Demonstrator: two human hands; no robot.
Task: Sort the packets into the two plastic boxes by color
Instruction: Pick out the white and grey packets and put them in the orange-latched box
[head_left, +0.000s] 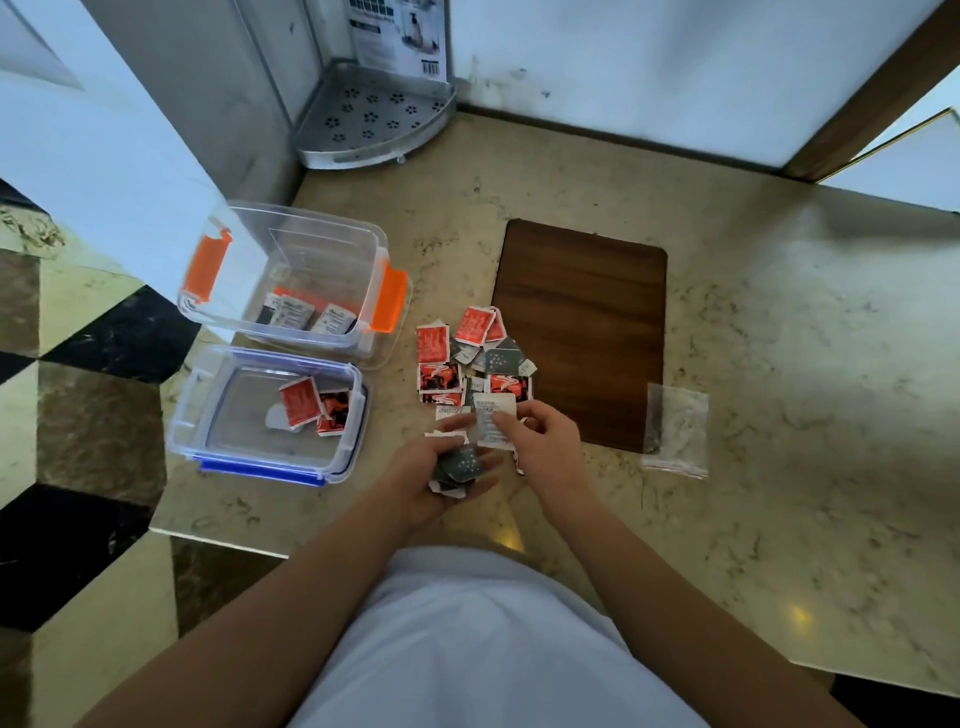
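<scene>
A pile of red and grey packets lies on the marble counter in front of me. My left hand lies palm up and holds a small stack of grey packets. My right hand pinches a white-backed packet just above that stack. The clear box with orange clips at the left holds a few grey packets. The clear box with blue clips in front of it holds a few red packets.
A dark wooden board lies right of the pile. A small clear zip bag sits by its near right corner. A metal corner shelf stands at the back. The counter's left edge runs just beside the boxes.
</scene>
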